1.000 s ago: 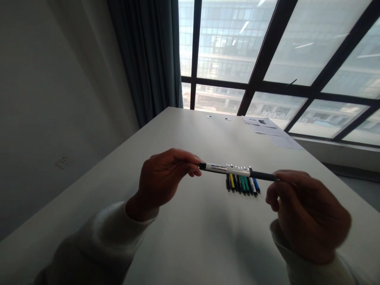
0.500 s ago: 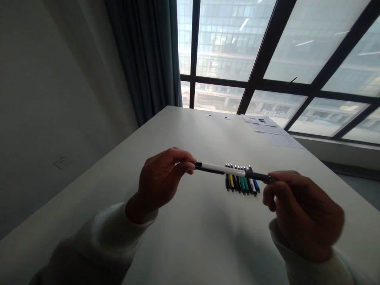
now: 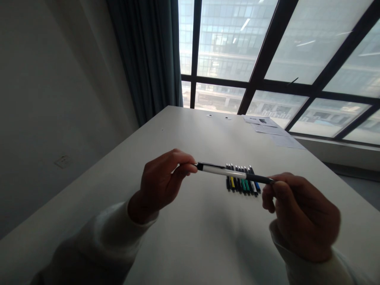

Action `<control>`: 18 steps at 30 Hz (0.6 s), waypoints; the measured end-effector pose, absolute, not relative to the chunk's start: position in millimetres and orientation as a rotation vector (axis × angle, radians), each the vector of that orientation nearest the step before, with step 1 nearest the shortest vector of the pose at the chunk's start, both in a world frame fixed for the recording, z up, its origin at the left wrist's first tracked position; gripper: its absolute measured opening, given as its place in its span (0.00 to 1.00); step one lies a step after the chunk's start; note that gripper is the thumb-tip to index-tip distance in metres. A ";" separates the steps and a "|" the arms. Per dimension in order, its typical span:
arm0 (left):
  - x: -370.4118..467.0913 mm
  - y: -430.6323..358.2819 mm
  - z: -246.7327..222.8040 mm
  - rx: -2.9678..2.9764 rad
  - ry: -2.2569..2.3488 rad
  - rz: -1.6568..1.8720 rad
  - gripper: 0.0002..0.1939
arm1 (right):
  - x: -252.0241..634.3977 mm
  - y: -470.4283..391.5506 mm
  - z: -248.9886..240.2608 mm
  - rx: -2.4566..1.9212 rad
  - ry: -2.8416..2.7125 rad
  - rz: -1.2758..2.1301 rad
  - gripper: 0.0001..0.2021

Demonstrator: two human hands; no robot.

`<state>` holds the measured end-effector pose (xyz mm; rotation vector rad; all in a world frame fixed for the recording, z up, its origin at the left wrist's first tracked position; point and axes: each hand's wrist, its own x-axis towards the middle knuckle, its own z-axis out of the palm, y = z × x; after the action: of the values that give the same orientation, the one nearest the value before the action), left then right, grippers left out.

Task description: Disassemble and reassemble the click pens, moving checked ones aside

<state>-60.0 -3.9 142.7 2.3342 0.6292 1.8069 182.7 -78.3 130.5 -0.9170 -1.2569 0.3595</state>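
The person's hands are apart, with one pen (image 3: 224,171) stretched between them above the white surface (image 3: 184,237). The left hand (image 3: 163,182) pinches the black end beside the clip (image 3: 212,164) between thumb and fingertips, and the right hand (image 3: 305,217) pinches the dark tapered end the same way. The pen lies nearly level, tipping slightly down toward the right hand, and in this view it crosses in front of a row of pens (image 3: 242,184) laid side by side on the surface, some with green, yellow or blue parts.

It looks light and stiff, probably plastic, so a gentle pinch should carry it — squeezing hard would gain little. The pale barrel seems smooth and may slip or roll under dry fingertips; the dark section near the right hand looks like a grip and would likely hold better. For a one-handed hold, the middle of the barrel seems the balanced place, while the dark grip offers more friction. The clip is thin and probably the most fragile part — best not used as a handle or bent outward.
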 end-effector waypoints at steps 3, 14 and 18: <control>-60.7 -4.2 142.5 2.386 0.631 1.800 0.05 | 183.8 -79.1 127.4 -0.925 -1.251 0.367 0.02; -60.7 -5.6 143.4 2.423 0.622 1.778 0.05 | 184.6 -80.4 126.9 -0.947 -1.274 0.406 0.03; -60.7 -5.8 143.6 2.429 0.622 1.768 0.06 | 186.6 -81.5 128.1 -0.983 -1.327 0.411 0.08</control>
<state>-60.7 -5.8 143.6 2.4293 0.6216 1.7675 186.6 -81.5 128.1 -0.9827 -1.3273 0.4111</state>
